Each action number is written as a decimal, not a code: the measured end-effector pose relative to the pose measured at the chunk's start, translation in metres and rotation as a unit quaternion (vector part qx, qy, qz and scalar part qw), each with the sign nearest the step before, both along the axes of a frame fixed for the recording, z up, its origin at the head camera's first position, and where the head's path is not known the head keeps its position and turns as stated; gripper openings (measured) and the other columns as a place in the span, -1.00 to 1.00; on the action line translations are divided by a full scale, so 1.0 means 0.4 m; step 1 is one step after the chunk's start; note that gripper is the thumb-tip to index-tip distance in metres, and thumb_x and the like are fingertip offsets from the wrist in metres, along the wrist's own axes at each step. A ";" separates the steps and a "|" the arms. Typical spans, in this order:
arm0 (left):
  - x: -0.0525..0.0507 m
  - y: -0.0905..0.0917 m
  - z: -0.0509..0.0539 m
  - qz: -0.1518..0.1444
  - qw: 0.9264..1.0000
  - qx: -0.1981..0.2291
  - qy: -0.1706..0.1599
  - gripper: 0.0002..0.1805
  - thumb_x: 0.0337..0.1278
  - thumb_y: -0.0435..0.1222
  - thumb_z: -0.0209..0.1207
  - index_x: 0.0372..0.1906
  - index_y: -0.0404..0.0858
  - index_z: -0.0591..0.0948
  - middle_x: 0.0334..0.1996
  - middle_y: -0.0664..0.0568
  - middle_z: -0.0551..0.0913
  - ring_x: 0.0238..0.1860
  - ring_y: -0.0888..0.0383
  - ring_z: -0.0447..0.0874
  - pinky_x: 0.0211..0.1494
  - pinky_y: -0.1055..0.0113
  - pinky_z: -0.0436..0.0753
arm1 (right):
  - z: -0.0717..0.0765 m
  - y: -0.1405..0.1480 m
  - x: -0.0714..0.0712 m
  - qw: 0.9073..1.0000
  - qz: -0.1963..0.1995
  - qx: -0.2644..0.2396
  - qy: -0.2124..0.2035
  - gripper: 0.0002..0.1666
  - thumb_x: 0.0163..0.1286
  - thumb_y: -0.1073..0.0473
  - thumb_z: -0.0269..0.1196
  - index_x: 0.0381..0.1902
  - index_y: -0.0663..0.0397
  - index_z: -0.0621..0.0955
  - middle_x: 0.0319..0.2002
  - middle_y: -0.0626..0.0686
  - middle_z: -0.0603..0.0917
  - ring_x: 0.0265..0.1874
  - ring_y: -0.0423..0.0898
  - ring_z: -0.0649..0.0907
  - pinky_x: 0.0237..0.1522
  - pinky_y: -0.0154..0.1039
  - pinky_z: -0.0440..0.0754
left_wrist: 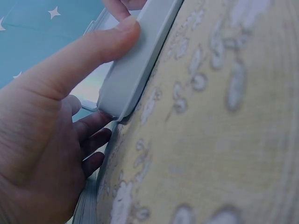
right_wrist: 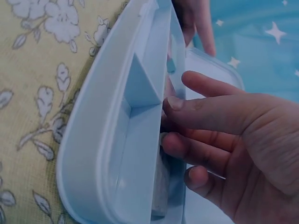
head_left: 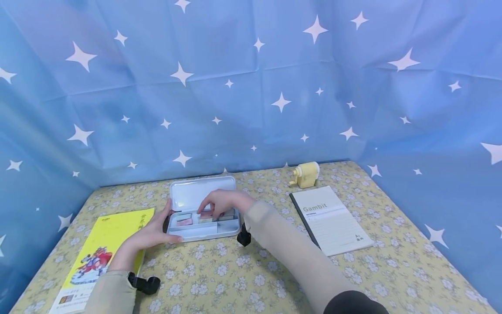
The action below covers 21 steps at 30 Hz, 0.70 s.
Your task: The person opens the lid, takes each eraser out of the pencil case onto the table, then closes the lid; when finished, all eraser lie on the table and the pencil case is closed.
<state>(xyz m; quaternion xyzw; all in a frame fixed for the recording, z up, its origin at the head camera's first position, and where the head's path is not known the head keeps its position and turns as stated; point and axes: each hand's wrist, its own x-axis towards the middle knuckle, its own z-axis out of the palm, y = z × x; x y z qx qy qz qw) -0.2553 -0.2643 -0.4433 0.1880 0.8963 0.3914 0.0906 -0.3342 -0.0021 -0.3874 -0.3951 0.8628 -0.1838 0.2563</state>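
Observation:
A pale blue-white pencil case (head_left: 192, 235) lies on the cloth with its lid (head_left: 192, 194) raised at the back. My left hand (head_left: 154, 229) grips its left end, thumb (left_wrist: 110, 44) on the front rim and the other fingers around the side. From the right, my right hand (head_left: 223, 203) reaches into the rear compartment. Thumb and index finger pinch a small pinkish block, apparently an eraser (head_left: 206, 214); their contact is partly hidden. Beside it are a pale block (head_left: 205, 220), a pink block (head_left: 184, 222) at the left and a grey block (right_wrist: 160, 186) at the right.
A yellow book (head_left: 111, 235) lies at the left, beside my left forearm. On the right are a Gambit notebook (head_left: 329, 220) and a yellow crank pencil sharpener (head_left: 307, 175). A blue star-patterned curtain (head_left: 243, 87) hangs behind the flowered tablecloth (head_left: 219, 279).

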 end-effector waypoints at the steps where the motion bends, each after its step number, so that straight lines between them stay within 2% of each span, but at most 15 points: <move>1: -0.001 0.000 0.000 0.000 1.000 0.001 0.000 0.38 -0.12 -0.08 0.47 0.53 -0.22 -0.36 0.47 -0.39 -0.07 0.45 -0.35 -0.23 0.33 -0.37 -0.08 | 0.000 -0.001 0.000 1.000 0.001 0.003 0.001 -0.39 0.23 0.42 0.31 0.21 -0.18 0.60 -0.51 -0.04 0.63 -0.64 -0.19 0.45 -0.55 -0.37 0.42; 5: 0.000 0.001 0.001 0.000 1.000 0.002 0.000 0.39 -0.14 -0.08 0.48 0.53 -0.23 -0.35 0.47 -0.39 -0.10 0.45 -0.36 -0.25 0.33 -0.38 -0.10 | -0.005 -0.007 -0.001 0.999 0.015 0.018 0.024 -0.36 0.20 0.43 0.33 0.19 -0.22 0.61 -0.38 -0.08 0.63 -0.59 -0.24 0.42 -0.51 -0.39 0.42; 12: 0.001 -0.001 0.000 0.006 1.000 -0.006 0.001 0.39 -0.14 -0.06 0.47 0.53 -0.21 -0.36 0.47 -0.39 -0.07 0.45 -0.37 -0.27 0.32 -0.39 -0.12 | -0.014 -0.013 0.002 0.999 0.025 0.024 0.041 -0.29 0.13 0.51 0.31 0.14 -0.28 0.64 0.09 -0.23 0.60 -0.40 -0.21 0.44 -0.45 -0.41 0.41; 15: 0.002 -0.001 0.001 0.006 1.000 -0.005 0.001 0.39 -0.13 -0.06 0.47 0.53 -0.21 -0.36 0.47 -0.39 -0.08 0.45 -0.37 -0.27 0.32 -0.38 -0.12 | -0.015 -0.015 0.005 0.998 0.026 0.028 0.046 -0.27 0.12 0.54 0.29 0.14 -0.29 0.65 0.15 -0.23 0.58 -0.39 -0.21 0.44 -0.48 -0.41 0.38; 21: 0.002 0.001 0.002 0.002 1.000 0.002 -0.001 0.38 -0.12 -0.07 0.47 0.53 -0.24 -0.35 0.48 -0.40 -0.13 0.45 -0.37 -0.28 0.33 -0.37 -0.13 | -0.016 -0.019 0.010 0.997 0.033 0.036 0.057 -0.24 0.12 0.56 0.25 0.14 -0.33 0.64 0.14 -0.24 0.59 -0.52 -0.19 0.34 -0.56 -0.41 0.28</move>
